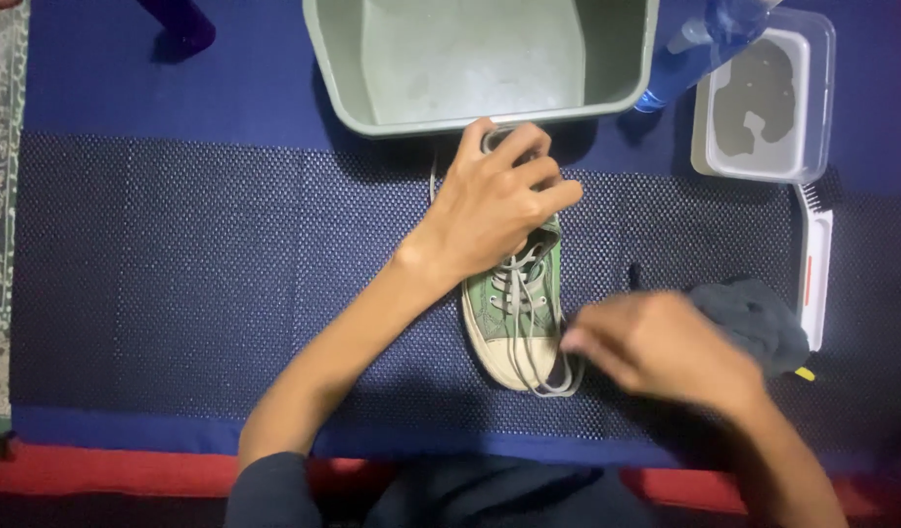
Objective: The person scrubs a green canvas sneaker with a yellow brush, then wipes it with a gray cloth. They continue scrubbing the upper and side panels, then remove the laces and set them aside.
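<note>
Two hands' fingers (529,166) grip sneaker (514,303).

One green sneaker (514,303), two hands, one grey basin (480,59), one clear plastic tub (764,98), one white brush (814,264), one dark cloth (754,318), one blue bottle (700,49)

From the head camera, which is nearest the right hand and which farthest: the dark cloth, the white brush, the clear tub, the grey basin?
Measured from the right hand, nearest first:
1. Dark cloth, touching or almost touching it on its right.
2. White brush, just past the cloth, right side.
3. Clear tub, top right corner.
4. Grey basin, top centre, about as far as the tub; too close to call.
</note>
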